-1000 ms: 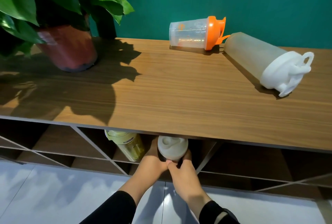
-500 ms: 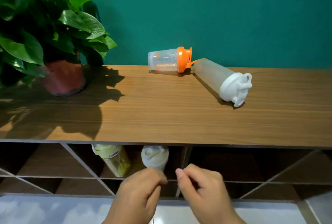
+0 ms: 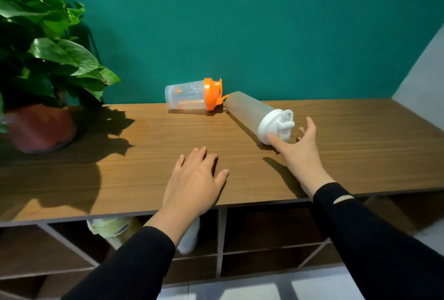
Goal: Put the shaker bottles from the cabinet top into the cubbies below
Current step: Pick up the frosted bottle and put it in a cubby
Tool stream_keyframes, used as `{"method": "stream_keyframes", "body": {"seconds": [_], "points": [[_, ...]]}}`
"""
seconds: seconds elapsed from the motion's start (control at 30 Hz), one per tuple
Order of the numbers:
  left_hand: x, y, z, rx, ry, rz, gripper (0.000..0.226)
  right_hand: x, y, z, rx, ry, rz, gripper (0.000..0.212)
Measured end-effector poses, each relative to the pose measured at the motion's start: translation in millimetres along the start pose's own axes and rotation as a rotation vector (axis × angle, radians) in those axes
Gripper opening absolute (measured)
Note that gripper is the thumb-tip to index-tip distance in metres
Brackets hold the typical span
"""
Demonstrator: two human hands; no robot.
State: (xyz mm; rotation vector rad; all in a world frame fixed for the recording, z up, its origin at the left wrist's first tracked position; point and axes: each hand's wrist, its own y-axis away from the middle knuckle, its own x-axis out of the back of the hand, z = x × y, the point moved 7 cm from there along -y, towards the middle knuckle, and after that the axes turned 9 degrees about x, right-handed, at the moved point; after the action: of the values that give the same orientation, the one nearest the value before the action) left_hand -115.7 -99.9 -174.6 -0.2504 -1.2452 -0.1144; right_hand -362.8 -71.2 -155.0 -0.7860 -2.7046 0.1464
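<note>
On the wooden cabinet top (image 3: 144, 150) two shaker bottles lie on their sides: an orange-lidded one (image 3: 192, 94) near the wall and a frosted white-lidded one (image 3: 259, 115). The right hand (image 3: 299, 148), fingers spread, reaches the white lid; the left hand (image 3: 192, 182) hovers flat over the front edge.

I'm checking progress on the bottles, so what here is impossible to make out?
All in the head view:
- White bottle in the cubby: mostly hidden by the left hand and sleeve.
- Yellow bottle: top hidden under the cabinet top, blurred.
- Plant pot: blurred, cut by the left edge.
- Cubbies' depths: dark.
</note>
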Motion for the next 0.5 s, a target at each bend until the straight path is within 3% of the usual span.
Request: {"method": "stream_keyframes", "body": {"seconds": [0.13,0.33,0.5], "points": [[2.2,-2.1,-0.4,-0.014,0.027,0.032,0.06,-20.5,-24.4,-0.6,0.019,-0.067,0.036,0.125],[5.9,0.1,-0.4,-0.002,0.077,0.04,0.061,-18.9,-17.2,-9.1,0.133,-0.002,0.138,0.103],[36.6,17.6,3.5,-0.053,0.357,0.116,0.071,15.8,48.2,-54.0,0.273,0.012,0.114,0.093]]}}
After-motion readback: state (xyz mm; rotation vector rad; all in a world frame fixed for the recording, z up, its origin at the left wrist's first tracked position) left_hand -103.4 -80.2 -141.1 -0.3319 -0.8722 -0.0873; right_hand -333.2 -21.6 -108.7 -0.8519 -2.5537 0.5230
